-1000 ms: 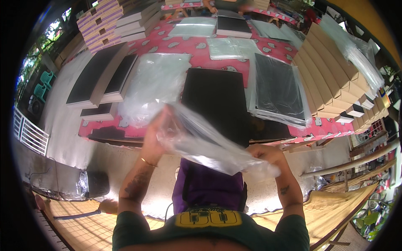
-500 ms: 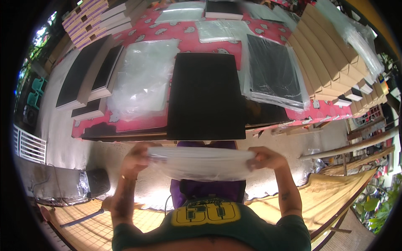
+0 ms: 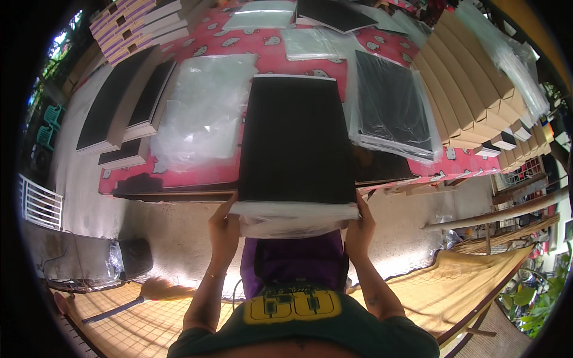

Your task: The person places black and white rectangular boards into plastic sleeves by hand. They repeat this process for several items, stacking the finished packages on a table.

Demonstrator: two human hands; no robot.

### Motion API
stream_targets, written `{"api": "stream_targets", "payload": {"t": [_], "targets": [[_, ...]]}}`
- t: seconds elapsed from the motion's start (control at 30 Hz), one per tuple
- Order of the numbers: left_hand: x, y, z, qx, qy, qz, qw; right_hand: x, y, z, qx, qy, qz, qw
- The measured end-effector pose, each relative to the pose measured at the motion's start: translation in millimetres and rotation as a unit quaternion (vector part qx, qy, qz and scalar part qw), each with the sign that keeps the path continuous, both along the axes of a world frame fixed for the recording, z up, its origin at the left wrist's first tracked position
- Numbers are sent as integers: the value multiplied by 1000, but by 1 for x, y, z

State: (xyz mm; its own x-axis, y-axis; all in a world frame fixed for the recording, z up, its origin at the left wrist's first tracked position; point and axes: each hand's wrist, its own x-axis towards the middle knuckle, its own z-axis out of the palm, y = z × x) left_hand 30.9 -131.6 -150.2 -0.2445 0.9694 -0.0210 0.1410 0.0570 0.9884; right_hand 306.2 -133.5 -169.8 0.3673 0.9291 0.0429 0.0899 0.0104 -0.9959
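Note:
A large black-covered book [image 3: 295, 143] lies flat at the table's front edge, its near end reaching the edge. Against that near end is the mouth of a clear plastic bag [image 3: 292, 222], gathered between my hands; its upper layer meets the cover, and how far it goes around the book I cannot tell. My left hand [image 3: 224, 231] grips the bag's left side beside the book's corner. At the opposite corner my right hand [image 3: 360, 228] grips the bag's right side. Some fingertips of both hands are hidden by plastic and book.
Flat clear bags [image 3: 206, 113] lie left of the book, beside stacked black books [image 3: 116, 101]. To the right sit a plastic-wrapped black book [image 3: 394, 101] and a row of brown cartons [image 3: 462, 83]. Another black book [image 3: 337, 15] lies at the back. A broom [image 3: 161, 290] rests below left.
My hands have moved forward and closer together, bringing the bag from in front of the table against the book's near end. At the back, a black book now lies slanted, farther right.

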Motion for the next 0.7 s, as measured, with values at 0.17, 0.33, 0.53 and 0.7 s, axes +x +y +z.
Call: {"api": "stream_targets", "payload": {"t": [0.17,0.33,0.53,0.7], "targets": [[-31,-3,0,112,-226,-88,964,46,-7,17,56,154,96,982],[-48,21,90,163,-505,-47,847,40,17,160,147,328,235,903],[-35,156,169,239,-544,-216,775,35,169,191,172,454,317,815],[-34,214,82,131,-557,-201,795,31,231,94,27,467,213,858]]}}
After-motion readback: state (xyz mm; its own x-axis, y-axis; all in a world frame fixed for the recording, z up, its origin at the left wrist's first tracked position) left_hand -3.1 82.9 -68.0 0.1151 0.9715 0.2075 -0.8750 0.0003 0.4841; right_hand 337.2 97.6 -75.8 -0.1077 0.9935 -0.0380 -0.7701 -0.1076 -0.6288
